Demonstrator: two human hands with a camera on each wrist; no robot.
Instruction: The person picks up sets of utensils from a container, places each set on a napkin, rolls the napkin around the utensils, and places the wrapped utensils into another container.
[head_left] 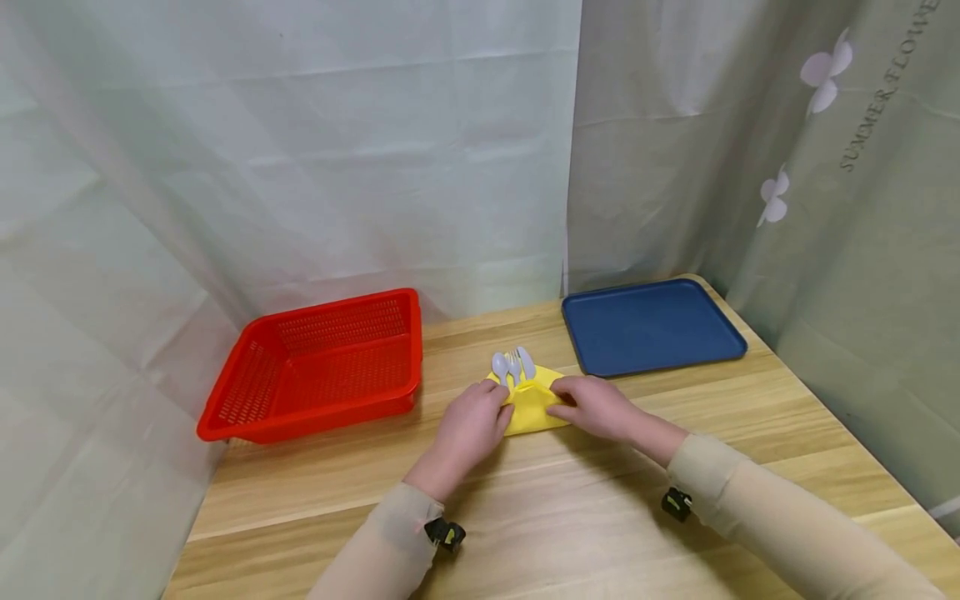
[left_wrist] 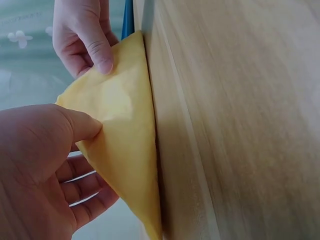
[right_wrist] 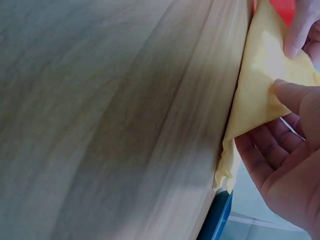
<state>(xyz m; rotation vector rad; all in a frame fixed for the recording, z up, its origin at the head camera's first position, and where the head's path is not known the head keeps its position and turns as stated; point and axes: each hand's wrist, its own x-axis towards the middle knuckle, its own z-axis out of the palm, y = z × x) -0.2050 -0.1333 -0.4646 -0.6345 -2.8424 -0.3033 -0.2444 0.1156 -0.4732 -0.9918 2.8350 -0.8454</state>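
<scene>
A yellow cloth napkin (head_left: pixel 531 410) lies folded on the table, its near part lifted into a flap over the cutlery. A pale spoon (head_left: pixel 500 365), a fork (head_left: pixel 514 367) and a knife (head_left: pixel 527 362) lie side by side on it, their upper ends showing and their handles hidden under the flap. My left hand (head_left: pixel 474 421) pinches the flap's left side, thumb in front and fingers behind, as the left wrist view also shows. On the other side my right hand (head_left: pixel 596 407) pinches the flap between thumb (right_wrist: pixel 290 92) and fingers.
To the left stands a red plastic basket (head_left: pixel 300 429) with perforated walls. A flat blue tray (head_left: pixel 652 329) lies at the back right of the wooden table (head_left: pixel 540 533). Pale curtains (head_left: pixel 360 167) hang close behind the table and at both sides.
</scene>
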